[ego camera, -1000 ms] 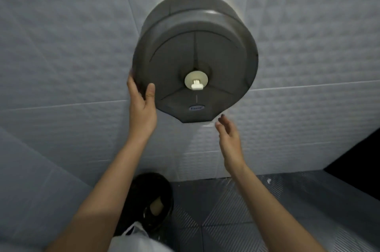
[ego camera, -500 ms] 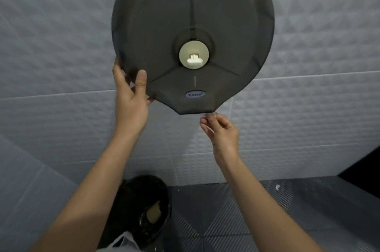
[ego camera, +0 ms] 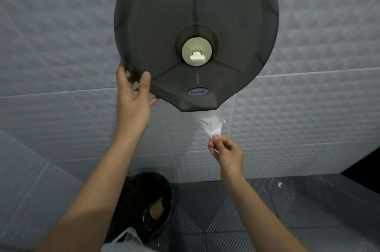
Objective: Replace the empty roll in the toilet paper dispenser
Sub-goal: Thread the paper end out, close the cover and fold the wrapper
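Pale textured tiles [ego camera: 61,46] cover the wall behind both hands, meeting a dark ribbed floor [ego camera: 267,210] below them. Under the left forearm, a black bin [ego camera: 144,200] sits on the floor against the wall, with something tan lying inside it. The left hand [ego camera: 133,108] grips the lower left rim of the toilet paper dispenser [ego camera: 195,15], thumb on the front face and fingers curled behind the edge. That dispenser is a big round dark grey shell fixed to the wall above both hands, with three raised seams running out from a cream lock knob [ego camera: 196,51] at its centre and a small blue oval label [ego camera: 198,91] near the flat bottom. Below its slot, to the right of the left hand, a thin crumpled scrap of white paper [ego camera: 211,125] hangs down. The right hand [ego camera: 226,155] pinches the lower end of that paper between thumb and fingertips, well apart from the left hand.
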Demonstrator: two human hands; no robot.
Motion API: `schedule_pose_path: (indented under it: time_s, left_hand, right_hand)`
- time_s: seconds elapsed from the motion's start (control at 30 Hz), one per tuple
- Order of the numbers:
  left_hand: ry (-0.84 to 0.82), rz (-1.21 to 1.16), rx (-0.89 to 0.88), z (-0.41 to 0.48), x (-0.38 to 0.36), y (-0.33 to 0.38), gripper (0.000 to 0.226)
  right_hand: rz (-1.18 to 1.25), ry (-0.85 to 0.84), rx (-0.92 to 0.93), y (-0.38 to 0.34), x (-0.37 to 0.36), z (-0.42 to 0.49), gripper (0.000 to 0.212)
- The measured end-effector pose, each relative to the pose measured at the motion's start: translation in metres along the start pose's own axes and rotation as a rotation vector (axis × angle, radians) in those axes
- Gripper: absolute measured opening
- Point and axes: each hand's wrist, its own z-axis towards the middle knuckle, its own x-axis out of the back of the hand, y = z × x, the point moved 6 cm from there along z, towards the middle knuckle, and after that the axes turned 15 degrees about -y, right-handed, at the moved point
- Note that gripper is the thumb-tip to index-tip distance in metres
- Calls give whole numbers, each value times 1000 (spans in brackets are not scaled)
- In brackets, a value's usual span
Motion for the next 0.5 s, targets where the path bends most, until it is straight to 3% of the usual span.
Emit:
schedule_pose_path:
  time_s: [0.13,0.27,0.4,0.5]
  left_hand:
    - [25,-44,93,-22,-5,-29,48]
    - [39,-112,317,-48,-25,-86,46]
    - [-178,-24,553,-58,-58,-126,46]
    - [-331,9,543,-54,-81,-127,44]
  right_hand:
    - [39,25,-33,13,7,-5,5]
    - [136,81,-95,29,22,-9,3]
    - [203,150,-155,43,44,-11,6]
    - [234,206,-210,54,65,-15,8]
